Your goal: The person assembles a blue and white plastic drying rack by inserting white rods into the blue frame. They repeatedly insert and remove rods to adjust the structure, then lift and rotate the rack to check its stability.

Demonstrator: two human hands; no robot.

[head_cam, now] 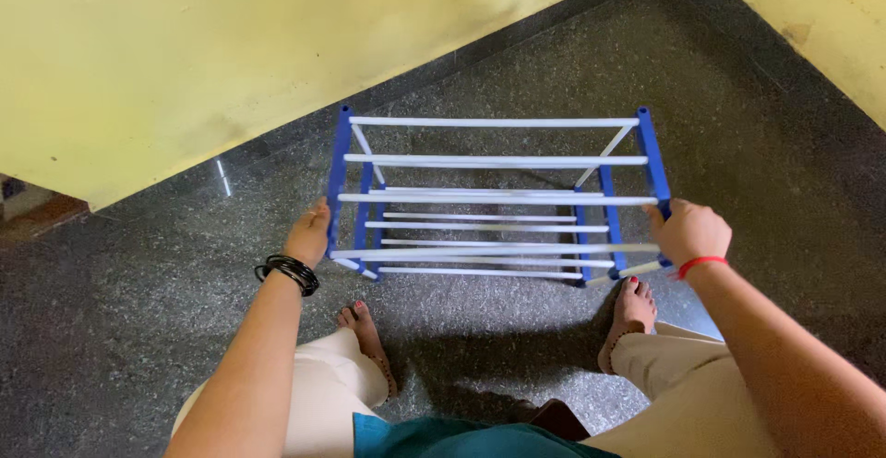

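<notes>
1. Yellow wall (pixel 185 43) runs along the left, above the dark speckled floor (pixel 120 310).
2. Left hand (pixel 309 234), black bangles (pixel 289 272) at its wrist, is clenched around the rack's left blue end frame.
3. The shoe rack (pixel 498 198), blue frames with white rods, stands upright on the floor near the corner, shelves bare, just ahead of two bare feet.
4. Right hand (pixel 690 232), red thread at its wrist, grasps the right end frame.
5. Rack looks fully assembled; only its placing seems unsettled.
</notes>
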